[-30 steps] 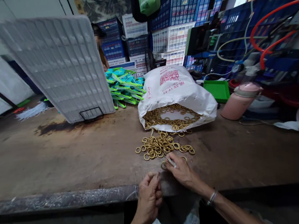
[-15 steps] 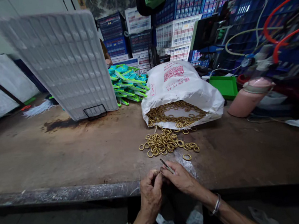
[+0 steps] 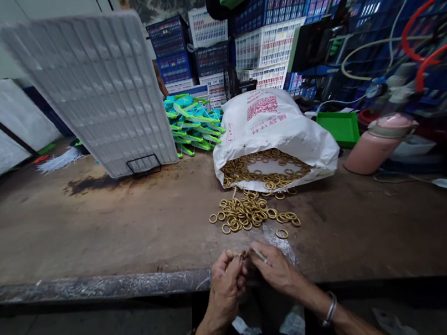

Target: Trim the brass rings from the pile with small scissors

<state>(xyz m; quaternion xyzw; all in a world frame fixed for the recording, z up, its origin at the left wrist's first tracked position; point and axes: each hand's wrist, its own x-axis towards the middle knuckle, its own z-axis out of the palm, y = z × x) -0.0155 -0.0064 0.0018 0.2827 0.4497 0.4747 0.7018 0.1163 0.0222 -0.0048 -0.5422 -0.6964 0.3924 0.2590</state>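
At the table's front edge my left hand (image 3: 225, 279) is closed, pinching a small gold-coloured ring (image 3: 242, 254) that is mostly hidden by the fingertips. Close beside it, my right hand (image 3: 276, 266) grips a slim knife-like tool (image 3: 259, 254); its pale handle shows, while the tip is hard to make out. The fingertips of both hands nearly meet at the ring. Just beyond them lies a loose pile of gold-coloured rings (image 3: 247, 212), with a single ring (image 3: 281, 234) apart at its near right. Behind the pile, a white sack (image 3: 271, 121) lies with its mouth towards me, full of similar rings.
A tall white ribbed panel (image 3: 91, 97) stands on the wooden table (image 3: 90, 232) in a black wire stand (image 3: 143, 165). Green and turquoise pieces (image 3: 194, 124) are heaped behind. A green tray (image 3: 339, 129) and pink bottle (image 3: 377, 144) sit right. Stacked crates (image 3: 272, 42) fill the back.
The knife-like tool has turned in my right hand, so its dark tip no longer points up clearly. A ring now shows at my left fingertips. The view has shifted slightly.
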